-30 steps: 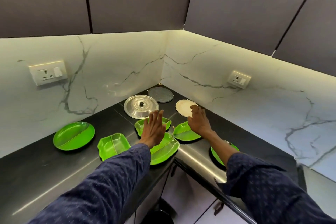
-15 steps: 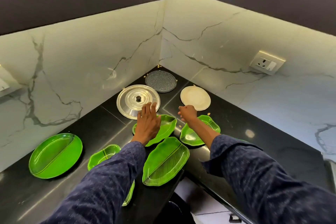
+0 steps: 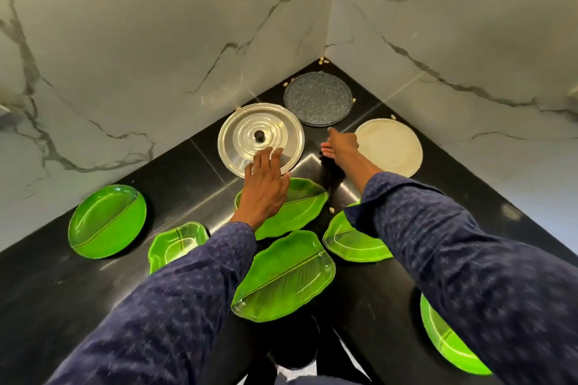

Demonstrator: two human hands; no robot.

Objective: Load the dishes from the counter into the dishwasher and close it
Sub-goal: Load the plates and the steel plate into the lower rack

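Observation:
Several green leaf-shaped plates lie on the black corner counter (image 3: 78, 297). A steel lid (image 3: 250, 131) with a black knob sits near the corner, beside a dark speckled round plate (image 3: 317, 98) and a cream round plate (image 3: 392, 147). My left hand (image 3: 264, 189) stretches flat over a green leaf plate (image 3: 303, 203), its fingertips at the lid's near rim. My right hand (image 3: 341, 147) hovers with straight fingers between the lid and the cream plate. Neither hand holds anything. The dishwasher is out of view.
A green oval divided plate (image 3: 106, 225) lies at the left, a small green leaf bowl (image 3: 175, 244) next to it. More green plates sit at the front (image 3: 287, 275), by my right sleeve (image 3: 347, 241) and at the far right (image 3: 450, 344). Marble walls close the corner.
The view has tilted down and closer. Both hands have reached further toward the corner: the left from the green plate to the lid's rim, the right past the green plate toward the cream plate.

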